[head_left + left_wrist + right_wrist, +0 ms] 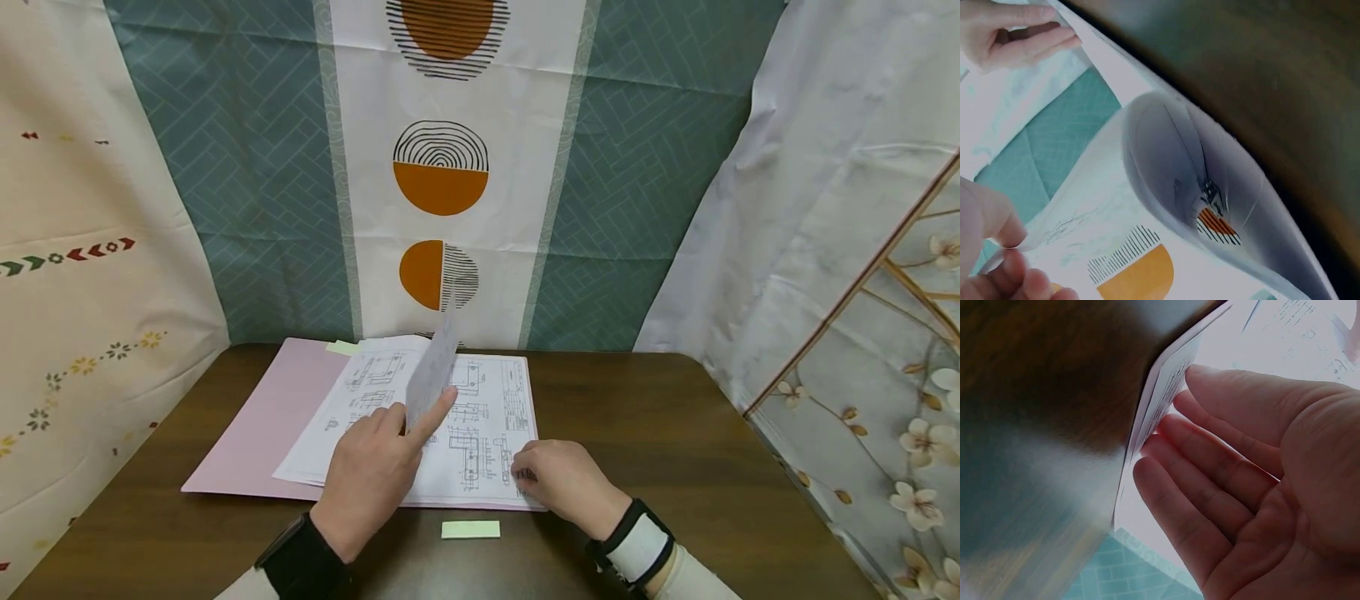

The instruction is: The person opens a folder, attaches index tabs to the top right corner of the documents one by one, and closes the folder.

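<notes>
My left hand (378,467) pinches a turned page (435,371) between thumb and fingers, holding it raised over the middle of an open pink folder (258,442). In the left wrist view the page bends into a loop (1147,144), with the fingertips (1013,265) at its edge. Printed technical drawings cover the sheets (487,387) on the right side and the turned sheets (367,379) on the left. My right hand (566,483) rests at the lower right corner of the sheets. Its fingers (1179,500) are loosely extended, tips right at the paper edge.
A pale green sticky strip (470,529) lies on the brown table (630,408) in front of the folder. Another green tab (342,347) shows at the folder's top edge. A patterned curtain (292,167) hangs behind the table, with printed cloths at both sides.
</notes>
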`<action>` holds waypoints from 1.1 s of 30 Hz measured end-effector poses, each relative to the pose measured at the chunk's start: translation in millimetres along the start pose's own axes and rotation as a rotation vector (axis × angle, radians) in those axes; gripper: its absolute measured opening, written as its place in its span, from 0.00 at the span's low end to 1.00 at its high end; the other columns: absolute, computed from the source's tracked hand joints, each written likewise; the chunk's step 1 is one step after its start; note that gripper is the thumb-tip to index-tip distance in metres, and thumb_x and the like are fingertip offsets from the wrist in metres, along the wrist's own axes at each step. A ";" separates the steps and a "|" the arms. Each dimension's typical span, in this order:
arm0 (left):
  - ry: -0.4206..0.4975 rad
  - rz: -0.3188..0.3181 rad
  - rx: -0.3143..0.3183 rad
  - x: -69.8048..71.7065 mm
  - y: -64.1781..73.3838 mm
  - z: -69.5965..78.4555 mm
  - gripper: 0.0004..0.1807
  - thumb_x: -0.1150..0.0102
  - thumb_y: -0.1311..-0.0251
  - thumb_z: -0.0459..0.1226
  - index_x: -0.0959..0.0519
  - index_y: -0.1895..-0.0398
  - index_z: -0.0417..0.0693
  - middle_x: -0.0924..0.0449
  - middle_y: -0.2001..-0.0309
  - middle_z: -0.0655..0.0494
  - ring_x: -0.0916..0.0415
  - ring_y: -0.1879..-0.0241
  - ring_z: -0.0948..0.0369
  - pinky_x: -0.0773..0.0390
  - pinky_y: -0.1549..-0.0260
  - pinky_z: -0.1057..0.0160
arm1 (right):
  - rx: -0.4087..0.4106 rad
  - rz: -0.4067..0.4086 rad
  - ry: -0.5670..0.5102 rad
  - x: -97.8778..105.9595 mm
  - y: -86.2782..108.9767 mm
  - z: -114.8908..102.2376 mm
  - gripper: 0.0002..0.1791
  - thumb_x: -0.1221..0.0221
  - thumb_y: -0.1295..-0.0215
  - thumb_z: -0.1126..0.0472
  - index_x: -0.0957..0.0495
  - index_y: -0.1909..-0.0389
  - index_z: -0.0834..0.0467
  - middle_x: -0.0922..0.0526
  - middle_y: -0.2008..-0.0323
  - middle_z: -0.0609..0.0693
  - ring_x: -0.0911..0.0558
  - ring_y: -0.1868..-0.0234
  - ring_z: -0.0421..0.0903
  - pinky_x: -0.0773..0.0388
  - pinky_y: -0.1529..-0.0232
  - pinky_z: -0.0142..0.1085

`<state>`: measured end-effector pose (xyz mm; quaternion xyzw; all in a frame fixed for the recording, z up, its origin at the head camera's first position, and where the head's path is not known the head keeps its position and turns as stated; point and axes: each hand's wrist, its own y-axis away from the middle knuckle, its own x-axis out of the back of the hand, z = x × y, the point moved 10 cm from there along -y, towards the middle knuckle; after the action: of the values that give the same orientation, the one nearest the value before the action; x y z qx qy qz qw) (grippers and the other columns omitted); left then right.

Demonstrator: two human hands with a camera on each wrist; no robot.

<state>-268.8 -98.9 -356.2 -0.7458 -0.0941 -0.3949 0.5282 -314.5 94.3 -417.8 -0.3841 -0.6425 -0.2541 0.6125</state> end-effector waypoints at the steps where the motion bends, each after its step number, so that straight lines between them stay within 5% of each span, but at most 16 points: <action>1: -0.008 0.001 -0.002 0.6 -0.2 -1.2 0.48 0.20 0.42 0.30 0.30 0.17 0.56 0.26 0.71 0.46 0.33 0.77 0.55 0.33 0.78 0.60 | -0.001 0.000 0.002 0.1 -0.3 -0.3 0.07 0.21 0.35 0.62 0.06 0.58 0.53 0.09 0.62 0.47 0.25 0.70 0.39 0.25 0.66 0.35; 6: -0.055 -0.018 0.001 0.9 3.2 -6.7 0.33 0.25 0.41 0.27 0.21 0.31 0.35 0.17 0.68 0.37 0.20 0.70 0.46 0.23 0.75 0.54 | -0.012 -0.003 0.007 0.2 -1.2 -0.4 0.05 0.22 0.34 0.62 0.06 0.58 0.53 0.08 0.61 0.47 0.25 0.70 0.39 0.27 0.67 0.34; 11: -0.082 -0.040 0.010 -3.2 7.6 -14.1 0.29 0.27 0.39 0.25 0.21 0.33 0.30 0.19 0.68 0.32 0.28 0.69 0.45 0.28 0.71 0.53 | -0.031 0.000 0.008 1.0 -1.0 1.4 0.05 0.22 0.33 0.61 0.05 0.58 0.53 0.08 0.61 0.47 0.25 0.71 0.39 0.27 0.67 0.35; 14: -0.105 -0.016 0.024 -3.3 9.3 -21.1 0.26 0.29 0.39 0.24 0.20 0.36 0.27 0.20 0.53 0.22 0.23 0.54 0.36 0.24 0.61 0.44 | -0.021 0.005 0.002 0.3 -0.6 0.4 0.05 0.22 0.33 0.62 0.06 0.59 0.54 0.08 0.63 0.48 0.25 0.71 0.39 0.27 0.68 0.35; 16: -0.108 0.001 0.036 -2.8 10.4 -25.8 0.26 0.31 0.40 0.23 0.20 0.36 0.27 0.28 0.36 0.17 0.28 0.36 0.29 0.25 0.48 0.34 | -0.010 0.011 -0.001 0.2 -0.4 -1.1 0.04 0.22 0.33 0.62 0.06 0.60 0.54 0.08 0.64 0.48 0.26 0.72 0.39 0.27 0.69 0.35; 18: -0.109 0.014 0.040 -1.7 11.4 -29.0 0.29 0.32 0.42 0.23 0.21 0.34 0.28 0.45 0.20 0.19 0.44 0.21 0.27 0.34 0.35 0.26 | -0.002 0.017 -0.002 -0.1 -0.3 -2.0 0.04 0.23 0.34 0.63 0.06 0.60 0.54 0.09 0.64 0.47 0.27 0.72 0.38 0.28 0.69 0.34; 20: -0.093 0.029 0.048 1.1 11.4 -31.8 0.33 0.31 0.44 0.22 0.21 0.31 0.31 0.60 0.14 0.24 0.54 0.16 0.27 0.43 0.29 0.22 | 0.003 0.023 0.000 0.2 -0.4 -2.7 0.04 0.23 0.34 0.64 0.06 0.61 0.54 0.09 0.65 0.47 0.27 0.73 0.38 0.28 0.70 0.34; 24: -0.065 0.057 0.072 9.9 10.6 -37.3 0.43 0.24 0.51 0.21 0.22 0.26 0.40 0.67 0.12 0.28 0.61 0.15 0.28 0.55 0.25 0.21 | 0.008 0.026 0.008 0.2 -1.5 -3.2 0.03 0.22 0.34 0.63 0.06 0.61 0.54 0.09 0.66 0.46 0.28 0.74 0.38 0.29 0.70 0.34; 29: -0.069 -0.029 0.007 2.4 11.1 -28.4 0.48 0.22 0.56 0.18 0.22 0.24 0.44 0.60 0.12 0.32 0.61 0.14 0.32 0.63 0.24 0.22 | 0.010 0.024 0.021 0.0 -2.5 -4.2 0.03 0.22 0.34 0.63 0.06 0.61 0.53 0.08 0.64 0.47 0.27 0.73 0.38 0.28 0.69 0.34; 33: -0.046 -0.134 -0.139 -18.7 8.4 -1.6 0.31 0.22 0.48 0.20 0.15 0.38 0.39 0.28 0.23 0.37 0.36 0.20 0.39 0.49 0.20 0.32 | -0.002 0.028 0.020 0.2 -1.2 -4.2 0.03 0.22 0.34 0.63 0.06 0.61 0.53 0.08 0.64 0.47 0.27 0.73 0.39 0.27 0.69 0.34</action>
<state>-277.4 -98.7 -374.8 -0.7816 -0.1280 -0.4176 0.4454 -313.0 90.3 -416.9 -0.3913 -0.6307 -0.2500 0.6218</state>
